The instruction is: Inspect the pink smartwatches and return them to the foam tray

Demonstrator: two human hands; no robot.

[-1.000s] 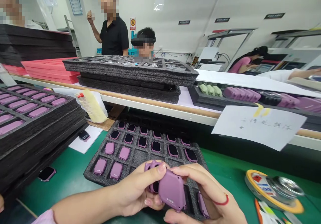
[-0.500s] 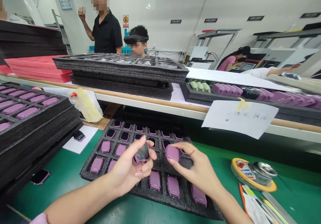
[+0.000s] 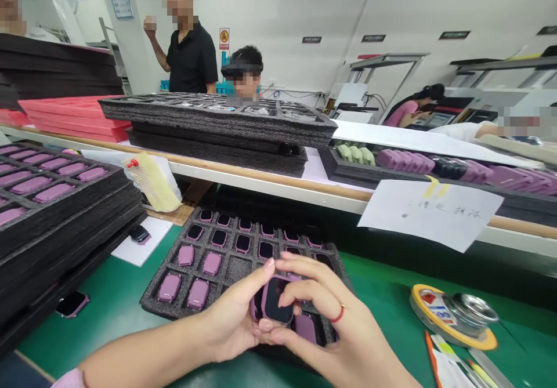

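Note:
My left hand (image 3: pixel 232 324) is closed around a purple smartwatch case (image 3: pixel 256 305), mostly hidden behind a second one. That second smartwatch (image 3: pixel 277 301), its black screen facing me, is held by the fingers of my right hand (image 3: pixel 335 312); the two cases lie close together, and I cannot tell if they touch. Below the hands is a black foam tray (image 3: pixel 238 268) with pockets. Its back rows hold watch cases with dark screens up, such as one watch (image 3: pixel 242 243); toward the front, purple backs show, like this watch case (image 3: pixel 198 293). My hands hide part of the tray.
Stacked foam trays (image 3: pixel 65 225) of purple cases stand at left, near a loose watch (image 3: pixel 72 304) and another watch (image 3: pixel 140 234) on white card. At right lie a yellow-rimmed reel (image 3: pixel 452 317) and pens (image 3: pixel 472 370). A shelf (image 3: pixel 270 188) crosses behind, carrying trays; people are beyond.
My right hand has moved left to meet my left hand, and its watch has turned from purple back to black screen. My left hand has shifted slightly right and down. The view has shifted slightly.

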